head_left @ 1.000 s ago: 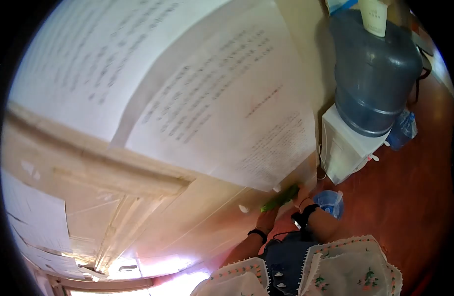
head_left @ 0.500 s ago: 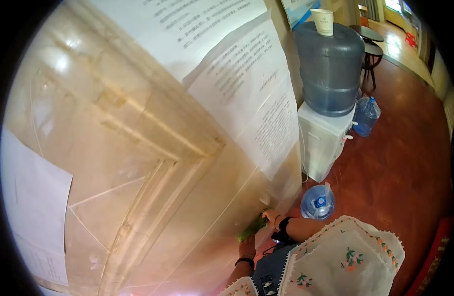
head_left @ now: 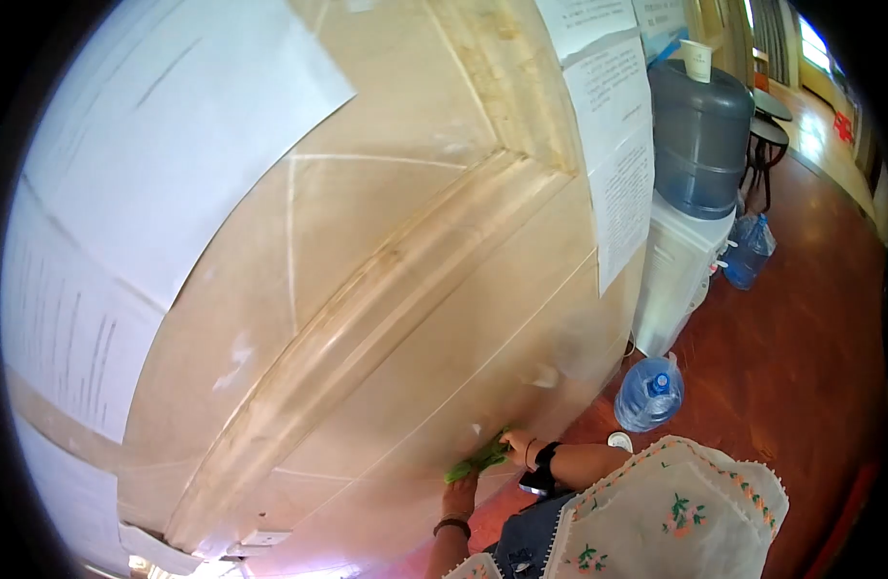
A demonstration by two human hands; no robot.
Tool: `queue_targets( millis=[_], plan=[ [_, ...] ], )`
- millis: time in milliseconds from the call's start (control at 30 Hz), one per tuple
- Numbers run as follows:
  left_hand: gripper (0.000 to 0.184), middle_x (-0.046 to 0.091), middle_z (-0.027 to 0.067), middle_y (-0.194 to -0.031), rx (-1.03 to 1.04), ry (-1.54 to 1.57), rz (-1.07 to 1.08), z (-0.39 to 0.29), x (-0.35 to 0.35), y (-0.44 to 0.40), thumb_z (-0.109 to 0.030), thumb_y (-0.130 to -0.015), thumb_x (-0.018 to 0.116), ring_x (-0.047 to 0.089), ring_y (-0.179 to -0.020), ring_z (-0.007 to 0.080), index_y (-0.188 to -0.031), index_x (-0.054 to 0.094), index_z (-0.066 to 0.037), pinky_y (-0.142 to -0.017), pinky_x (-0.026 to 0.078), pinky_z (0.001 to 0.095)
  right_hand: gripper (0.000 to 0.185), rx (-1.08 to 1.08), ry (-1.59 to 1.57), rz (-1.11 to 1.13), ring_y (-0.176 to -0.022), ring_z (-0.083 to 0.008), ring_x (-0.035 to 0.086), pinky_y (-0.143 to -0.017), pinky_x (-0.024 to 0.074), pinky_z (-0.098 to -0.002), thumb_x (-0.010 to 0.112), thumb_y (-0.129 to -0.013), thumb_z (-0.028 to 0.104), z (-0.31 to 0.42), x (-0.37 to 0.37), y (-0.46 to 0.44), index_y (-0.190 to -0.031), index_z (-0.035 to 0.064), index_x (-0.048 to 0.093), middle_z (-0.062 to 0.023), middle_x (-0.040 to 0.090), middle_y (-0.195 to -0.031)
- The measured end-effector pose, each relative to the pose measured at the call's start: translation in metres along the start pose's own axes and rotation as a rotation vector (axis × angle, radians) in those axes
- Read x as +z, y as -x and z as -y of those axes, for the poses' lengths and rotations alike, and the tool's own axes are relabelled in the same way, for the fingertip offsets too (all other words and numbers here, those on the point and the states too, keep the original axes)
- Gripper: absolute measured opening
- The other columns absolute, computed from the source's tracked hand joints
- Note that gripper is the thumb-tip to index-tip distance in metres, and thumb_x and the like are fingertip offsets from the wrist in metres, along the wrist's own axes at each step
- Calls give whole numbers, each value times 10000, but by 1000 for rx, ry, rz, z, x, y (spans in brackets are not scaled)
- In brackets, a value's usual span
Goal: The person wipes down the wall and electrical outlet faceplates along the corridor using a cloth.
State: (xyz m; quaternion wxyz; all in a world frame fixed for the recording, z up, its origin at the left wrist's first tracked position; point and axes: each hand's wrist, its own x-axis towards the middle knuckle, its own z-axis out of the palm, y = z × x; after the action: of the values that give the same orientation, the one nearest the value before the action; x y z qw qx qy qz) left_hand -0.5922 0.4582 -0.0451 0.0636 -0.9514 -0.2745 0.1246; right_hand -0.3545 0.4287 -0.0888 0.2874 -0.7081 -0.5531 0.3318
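Note:
A green, bunched thing that looks like a cloth [head_left: 478,460] stretches between my two hands, close to the lower part of the tiled beige wall [head_left: 396,415]. My left hand [head_left: 459,495], with a dark band at the wrist, grips its lower left end. At the upper right end, my right hand [head_left: 517,447] is closed round it, a black watch or band on that wrist. Most fingertips are hidden by the cloth. I cannot tell whether it touches the wall.
Printed papers [head_left: 617,164] hang on the wall, and a brown moulding [head_left: 386,275] crosses it. A white water dispenser [head_left: 668,280] bears a large bottle [head_left: 699,145] with a paper cup [head_left: 696,61] on top. Another bottle [head_left: 646,400] stands on the red floor [head_left: 781,386], near me.
My view has turned left along the wall, so the dispenser sits farther right and a wall socket shows at the bottom. Both hands still hold the green cloth, slightly farther left in view.

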Motion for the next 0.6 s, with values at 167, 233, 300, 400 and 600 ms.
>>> queue_targets(
  millis=[167,233,300,400,600],
  plan=[
    [520,352,13,-1414,5,32,63,0,-9,-2,-102,-836,436,359,-1265,212,-1353,376,-96,-1054,295,372,402,52,-49,124,-1062,-326,543,-865,468,-393,638,-807,77,3,-7,0,-1189,5,535,-202,527,-1216],
    [520,351,16,-1415,52,24,44,0,-11,-10,-103,-836,435,361,-1264,212,-1352,375,-97,-1048,304,372,402,11,0,32,-1014,-331,564,-830,474,-393,652,-787,107,-10,-8,1,-1165,10,556,-207,564,-1147],
    [520,375,40,-1393,136,-46,-13,1,-5,-20,-105,-839,428,386,-1244,225,-1355,362,-97,-1030,328,370,426,81,-80,86,-994,-345,577,-817,477,-403,660,-776,145,29,-65,26,-1171,17,563,-214,587,-1115],
    [509,395,57,-1371,165,8,8,-15,-24,-45,-109,-847,417,412,-1223,234,-1353,362,-96,-1007,357,372,433,71,-18,24,-1011,-344,574,-852,481,-404,614,-831,108,17,-83,29,-1236,0,506,-215,563,-1162],
    [511,251,44,-1472,96,-15,206,-70,-64,-110,-142,-897,362,334,-1289,240,-1403,294,-131,-1026,336,378,416,191,7,53,-982,-335,581,-804,497,-411,582,-858,100,-29,-145,19,-1258,27,495,-209,546,-1189]
  ],
)
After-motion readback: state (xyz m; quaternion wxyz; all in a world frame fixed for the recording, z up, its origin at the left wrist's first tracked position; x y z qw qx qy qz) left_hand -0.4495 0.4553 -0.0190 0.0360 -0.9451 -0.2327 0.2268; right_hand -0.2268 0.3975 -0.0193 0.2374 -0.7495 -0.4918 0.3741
